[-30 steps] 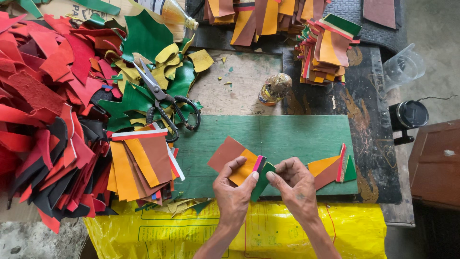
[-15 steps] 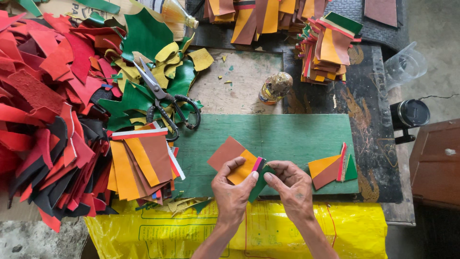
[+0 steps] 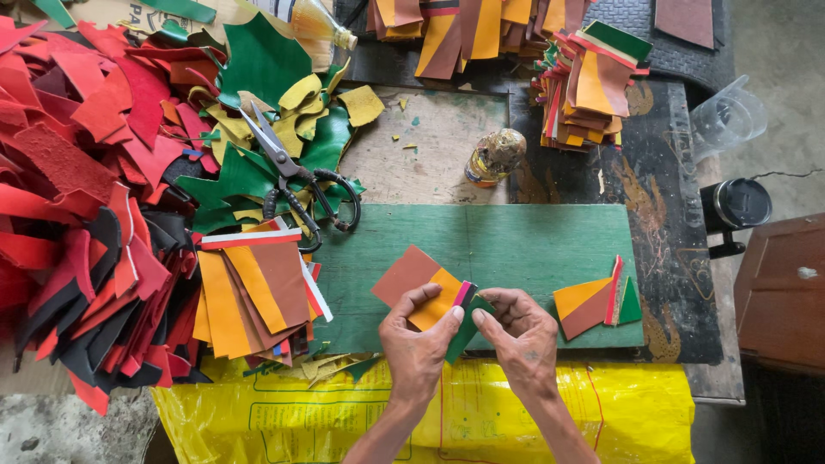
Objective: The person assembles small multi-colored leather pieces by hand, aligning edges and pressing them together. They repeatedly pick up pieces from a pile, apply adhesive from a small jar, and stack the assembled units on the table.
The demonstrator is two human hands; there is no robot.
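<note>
My left hand [image 3: 418,342] and my right hand [image 3: 518,328] meet over the near edge of a green board [image 3: 516,241]. Between them they pinch a joined leather piece [image 3: 427,288] of brown, orange, a thin pink strip and a dark green end. The left thumb presses on the orange part. The right fingers curl over the green end. A similar finished piece [image 3: 593,302] lies on the board to the right of my right hand.
A stack of cut orange and brown pieces [image 3: 253,296] lies left of the board. Scissors [image 3: 296,176] rest on green and yellow scraps. A big heap of red and black scraps [image 3: 77,198] fills the left. A small glue bottle [image 3: 494,156], more stacked pieces [image 3: 593,77] and a yellow sack [image 3: 447,412] are nearby.
Both hands have stayed in place, only shifting their fingers slightly on the joined piece. Nothing else has moved.
</note>
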